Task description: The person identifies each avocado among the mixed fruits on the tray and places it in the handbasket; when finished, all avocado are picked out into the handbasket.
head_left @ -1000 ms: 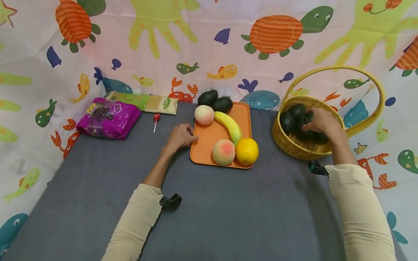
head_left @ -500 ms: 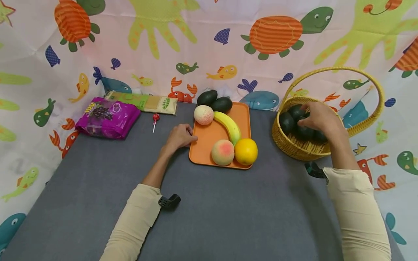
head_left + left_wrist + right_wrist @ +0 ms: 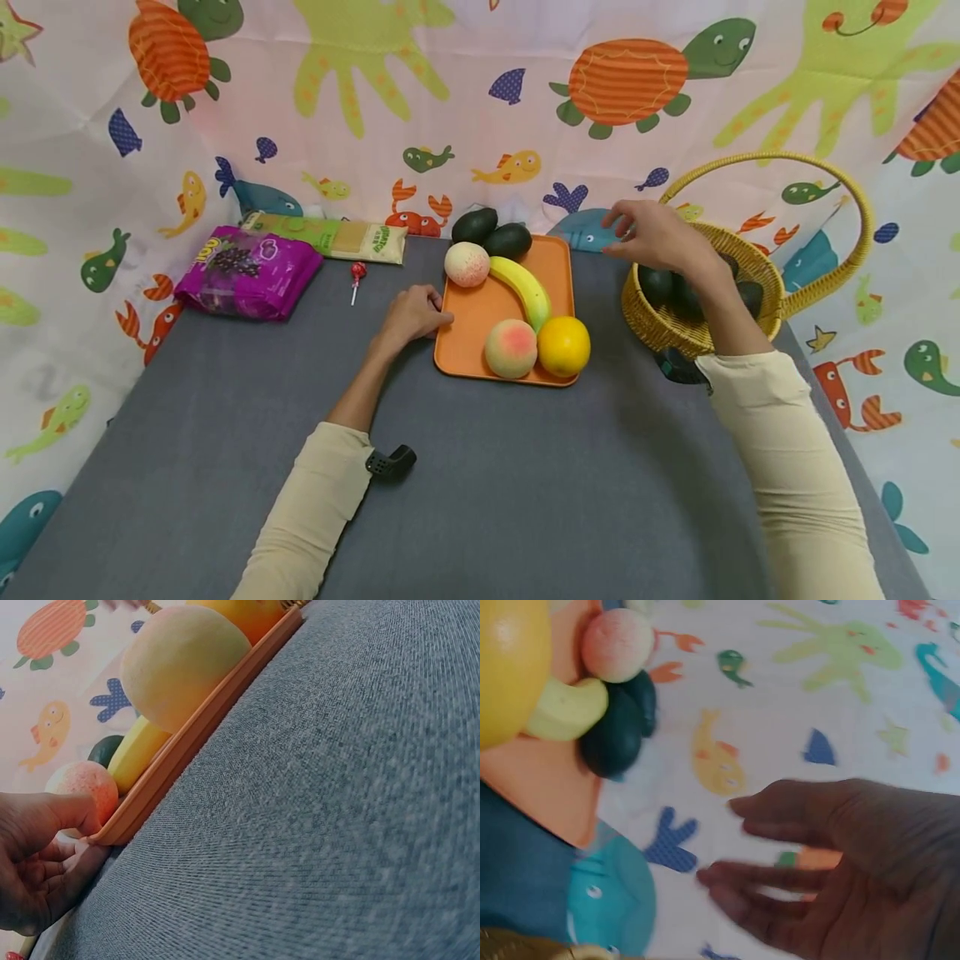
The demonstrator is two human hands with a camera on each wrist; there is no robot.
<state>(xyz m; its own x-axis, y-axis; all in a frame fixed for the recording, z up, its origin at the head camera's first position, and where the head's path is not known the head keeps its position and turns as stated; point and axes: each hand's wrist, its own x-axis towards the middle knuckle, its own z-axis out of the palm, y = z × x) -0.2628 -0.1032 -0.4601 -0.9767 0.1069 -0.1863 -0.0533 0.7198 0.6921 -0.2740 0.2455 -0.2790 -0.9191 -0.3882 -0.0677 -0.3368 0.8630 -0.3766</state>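
Note:
With thumb and fingers, my left hand (image 3: 411,317) pinches the left rim of the orange tray (image 3: 467,329); the left wrist view shows the thumb over that rim. On the tray lie a banana (image 3: 523,290), a pale speckled peach (image 3: 467,265), a blushed peach (image 3: 512,348), a yellow orange-like fruit (image 3: 564,346) and two dark green avocado-like fruits (image 3: 508,242). My right hand (image 3: 660,236) hangs in the air over the left rim of the yellow wicker basket (image 3: 651,321), fingers parted and holding nothing. Several dark green fruits (image 3: 750,296) sit in the basket, partly hidden by my right arm.
At the back left lie a purple package with grapes on it (image 3: 251,271) and a flat green and beige packet (image 3: 337,237). A red lollipop (image 3: 357,279) lies before them. The basket's tall handle (image 3: 862,217) arches up at the right. A printed cloth surrounds the grey table (image 3: 480,475).
My right hand has lifted out of the basket, away from the dark green fruits, and moved left towards the tray with nothing in it. My left hand stays on the tray rim.

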